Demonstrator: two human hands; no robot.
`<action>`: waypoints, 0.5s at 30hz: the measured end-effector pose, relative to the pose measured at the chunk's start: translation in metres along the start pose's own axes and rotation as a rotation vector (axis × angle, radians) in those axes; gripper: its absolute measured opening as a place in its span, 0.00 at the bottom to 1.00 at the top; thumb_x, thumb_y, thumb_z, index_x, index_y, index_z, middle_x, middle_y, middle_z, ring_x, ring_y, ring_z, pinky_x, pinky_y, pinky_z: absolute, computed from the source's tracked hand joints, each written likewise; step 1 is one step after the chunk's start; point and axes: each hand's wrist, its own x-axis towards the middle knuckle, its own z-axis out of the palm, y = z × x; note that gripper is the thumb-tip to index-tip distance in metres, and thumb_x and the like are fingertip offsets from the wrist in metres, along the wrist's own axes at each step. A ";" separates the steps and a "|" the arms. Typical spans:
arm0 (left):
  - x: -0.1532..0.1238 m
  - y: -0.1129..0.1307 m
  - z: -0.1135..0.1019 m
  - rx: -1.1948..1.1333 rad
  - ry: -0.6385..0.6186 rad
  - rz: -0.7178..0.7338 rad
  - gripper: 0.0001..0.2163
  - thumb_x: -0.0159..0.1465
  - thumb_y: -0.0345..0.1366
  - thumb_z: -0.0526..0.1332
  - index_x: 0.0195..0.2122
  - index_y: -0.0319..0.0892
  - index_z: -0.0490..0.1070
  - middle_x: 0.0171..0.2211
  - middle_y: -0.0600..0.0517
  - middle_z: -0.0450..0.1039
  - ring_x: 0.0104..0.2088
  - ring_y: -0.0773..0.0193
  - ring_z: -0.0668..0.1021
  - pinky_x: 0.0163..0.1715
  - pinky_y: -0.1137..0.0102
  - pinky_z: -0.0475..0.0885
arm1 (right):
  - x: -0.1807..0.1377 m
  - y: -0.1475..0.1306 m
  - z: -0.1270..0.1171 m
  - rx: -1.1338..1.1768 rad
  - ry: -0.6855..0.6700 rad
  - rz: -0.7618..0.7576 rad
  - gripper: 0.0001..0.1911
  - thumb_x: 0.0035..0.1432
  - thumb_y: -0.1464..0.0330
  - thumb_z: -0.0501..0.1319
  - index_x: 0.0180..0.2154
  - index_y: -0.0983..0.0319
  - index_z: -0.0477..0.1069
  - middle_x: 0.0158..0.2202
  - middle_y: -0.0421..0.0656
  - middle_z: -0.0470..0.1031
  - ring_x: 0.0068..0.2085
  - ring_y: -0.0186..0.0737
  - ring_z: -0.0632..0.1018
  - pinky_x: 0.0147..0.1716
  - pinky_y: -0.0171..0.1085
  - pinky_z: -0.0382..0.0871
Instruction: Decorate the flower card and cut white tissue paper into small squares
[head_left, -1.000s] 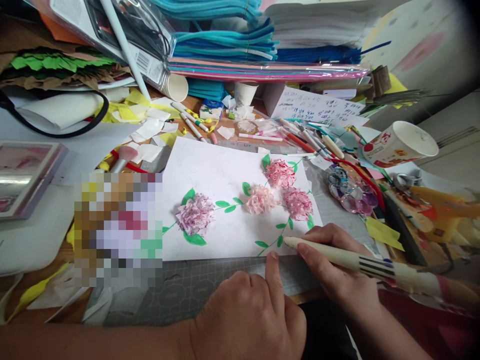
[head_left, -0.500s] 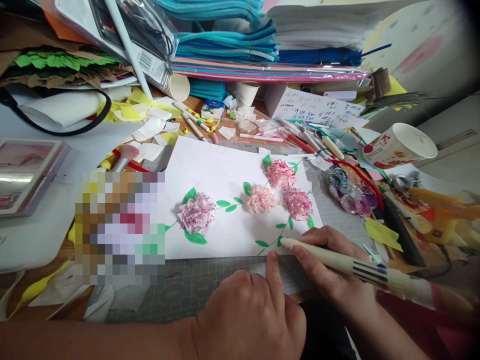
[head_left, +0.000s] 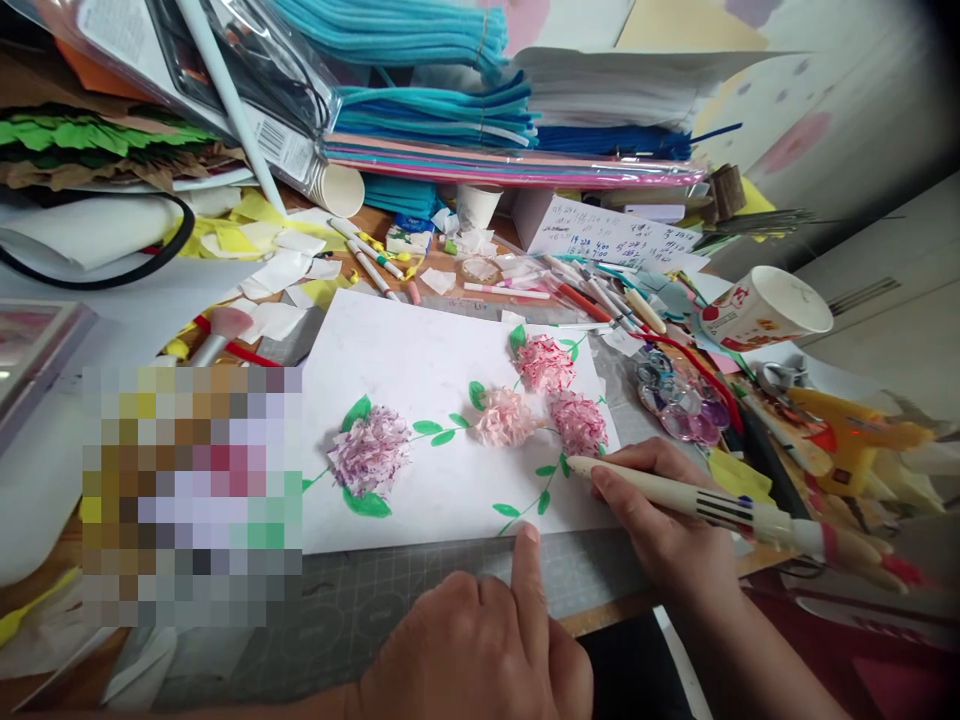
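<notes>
My right hand (head_left: 667,510) grips a thick cream multicolour pen (head_left: 675,490) with black sliders and a pinkish-red top. Its tip meets the paper beside a small green leaf, below a crimson-speckled paper flower (head_left: 578,423). My left hand (head_left: 480,640) has its index finger stretched to the lower edge of the white sheet (head_left: 420,340), the other fingers curled and holding nothing. A purple-speckled flower (head_left: 370,452), a pale pink one (head_left: 502,417) and a red-speckled one (head_left: 545,362) also stand on the sheet, among green drawn stems and leaves.
A grey cutting mat (head_left: 360,600) lies under the sheet. Markers and pens (head_left: 592,290) crowd behind it. To the right are a paper cup (head_left: 769,308), a clear palette (head_left: 682,400) and a yellow glue gun (head_left: 847,430). Blue pipe cleaners (head_left: 435,115) lie stacked at the back.
The pen tip has moved up the drawn stem, from a lower leaf to one nearer the crimson-speckled flower. My left index finger stays at the sheet's edge. The whole view has shifted slightly.
</notes>
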 end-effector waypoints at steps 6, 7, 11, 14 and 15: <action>0.000 0.000 0.001 0.006 -0.005 -0.005 0.04 0.60 0.25 0.57 0.31 0.40 0.64 0.45 0.35 0.76 0.18 0.64 0.75 0.15 0.71 0.63 | 0.001 0.000 -0.001 -0.021 0.001 -0.037 0.11 0.51 0.61 0.65 0.24 0.60 0.72 0.20 0.38 0.71 0.22 0.34 0.69 0.21 0.34 0.62; 0.000 0.000 0.001 0.003 -0.003 -0.007 0.03 0.60 0.26 0.57 0.31 0.40 0.64 0.45 0.35 0.76 0.18 0.64 0.75 0.15 0.71 0.63 | 0.000 0.001 -0.002 -0.005 -0.007 -0.039 0.10 0.51 0.61 0.65 0.24 0.60 0.72 0.20 0.37 0.71 0.22 0.34 0.69 0.21 0.34 0.62; 0.001 0.000 0.000 -0.015 -0.021 -0.005 0.03 0.62 0.28 0.56 0.31 0.40 0.64 0.44 0.33 0.76 0.17 0.64 0.75 0.15 0.71 0.64 | -0.002 0.003 -0.004 0.038 -0.002 -0.019 0.09 0.52 0.62 0.64 0.24 0.59 0.71 0.21 0.37 0.71 0.22 0.34 0.69 0.21 0.34 0.62; 0.002 0.000 -0.002 -0.010 -0.021 -0.002 0.04 0.60 0.27 0.58 0.31 0.40 0.64 0.45 0.33 0.76 0.18 0.64 0.75 0.15 0.72 0.64 | -0.002 0.001 -0.003 0.005 0.006 -0.020 0.10 0.52 0.62 0.65 0.24 0.60 0.71 0.20 0.37 0.71 0.22 0.34 0.69 0.21 0.34 0.62; 0.002 0.000 -0.002 -0.005 -0.014 -0.002 0.04 0.60 0.27 0.59 0.30 0.40 0.64 0.45 0.33 0.76 0.17 0.64 0.75 0.15 0.72 0.65 | -0.002 0.000 -0.003 -0.003 0.002 -0.029 0.10 0.51 0.61 0.65 0.24 0.60 0.71 0.20 0.37 0.71 0.21 0.34 0.69 0.21 0.34 0.62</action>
